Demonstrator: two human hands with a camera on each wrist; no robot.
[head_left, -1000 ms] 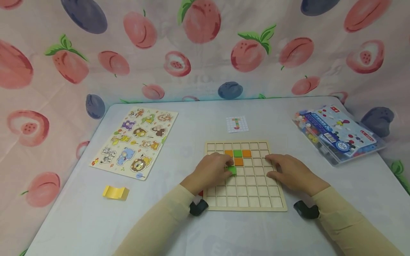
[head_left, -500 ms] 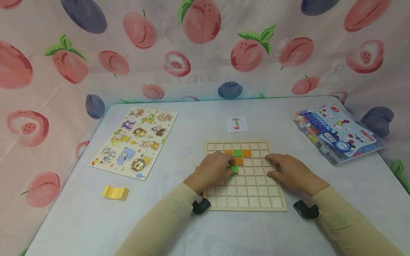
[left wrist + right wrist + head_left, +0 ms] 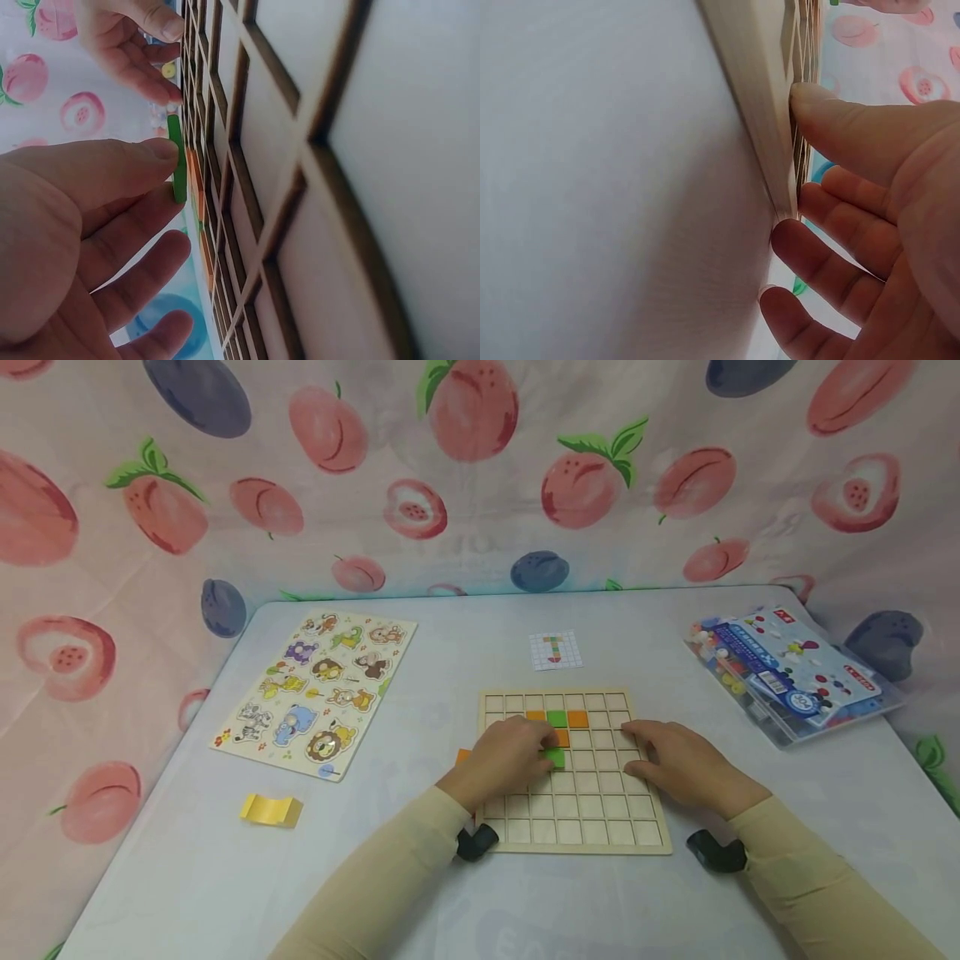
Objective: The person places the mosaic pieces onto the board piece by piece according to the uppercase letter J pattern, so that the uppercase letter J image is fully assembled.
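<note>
My left hand point(image 3: 498, 760) pinches a green square tile point(image 3: 555, 759) between thumb and index finger, low over the wooden grid board point(image 3: 592, 810). In the left wrist view the tile point(image 3: 178, 161) is held nearly flat to the grid, other fingers loosely spread. In the head view it overlaps the cell just below an orange tile point(image 3: 562, 739). Above that lies a row: an orange tile point(image 3: 536, 716), a green tile point(image 3: 557, 718) and another orange tile point(image 3: 578, 719). My right hand point(image 3: 682, 764) rests on the board's right edge, thumb point(image 3: 817, 97) and fingertips touching the frame.
A small pattern card point(image 3: 556, 650) lies behind the board. An animal puzzle board point(image 3: 315, 693) and a yellow block point(image 3: 271, 811) are at left, a plastic case point(image 3: 795, 668) at right. An orange piece point(image 3: 463, 756) shows beside the board, partly hidden by my left hand.
My left hand has shifted slightly right with the green tile, bringing it under the single orange tile. More of the orange piece at the board's left shows. The right hand stays put.
</note>
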